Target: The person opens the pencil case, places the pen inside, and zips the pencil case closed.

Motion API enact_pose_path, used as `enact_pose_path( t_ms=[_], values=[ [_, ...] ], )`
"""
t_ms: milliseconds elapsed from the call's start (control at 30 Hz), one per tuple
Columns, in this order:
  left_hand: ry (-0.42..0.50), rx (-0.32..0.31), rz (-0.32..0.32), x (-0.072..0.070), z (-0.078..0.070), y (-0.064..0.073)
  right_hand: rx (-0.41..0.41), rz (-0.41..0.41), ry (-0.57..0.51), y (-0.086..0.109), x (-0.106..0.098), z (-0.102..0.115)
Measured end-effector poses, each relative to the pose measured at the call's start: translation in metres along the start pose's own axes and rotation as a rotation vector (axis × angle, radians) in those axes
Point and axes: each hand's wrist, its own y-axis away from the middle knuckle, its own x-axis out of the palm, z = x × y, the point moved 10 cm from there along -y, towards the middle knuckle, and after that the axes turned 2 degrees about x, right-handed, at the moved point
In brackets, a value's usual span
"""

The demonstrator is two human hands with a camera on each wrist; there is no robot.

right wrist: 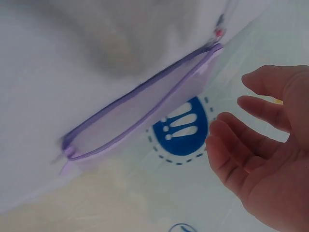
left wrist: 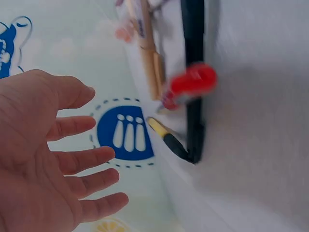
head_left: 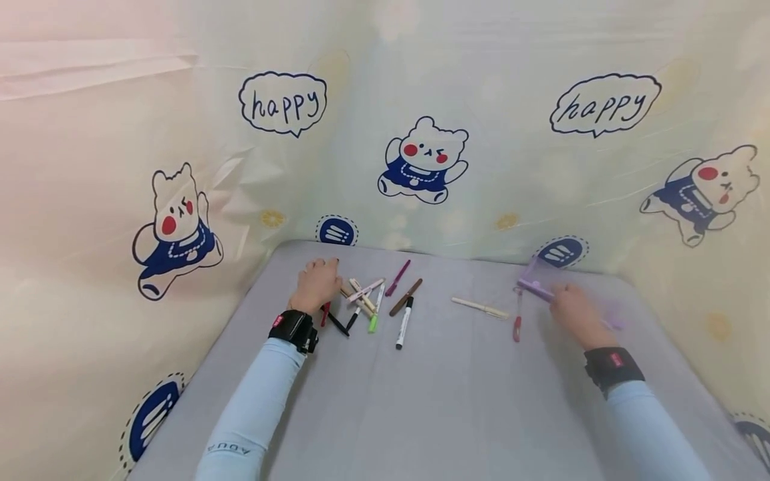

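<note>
I see the right hand (head_left: 577, 312) loosely curled, holding nothing, nearest the purple pouch (right wrist: 137, 106) | pouch just beside it, tabletop (head_left: 451, 401) far right, long axis slanting far-left to near-right | left hand (head_left: 315, 286) spread, empty, pens (head_left: 363, 298) just to its right

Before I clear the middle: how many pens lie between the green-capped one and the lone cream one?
3, in the head view: a magenta pen at the back, a brown pen in front of it, and a black-and-white marker nearest. None there looks hidden.
</note>
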Motion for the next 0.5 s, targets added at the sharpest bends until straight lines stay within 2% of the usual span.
enact_pose_path(
  t_ms=[233,500],
  values=[
    [0.001,-0.114,0.019,0.004,0.028,-0.007,0.024,0.038,0.039,-0.006,0.004,-0.019],
    [0.019,-0.166,0.018,0.016,0.038,-0.011,0.055,0.045,0.032,-0.002,0.012,-0.040]
  ],
)
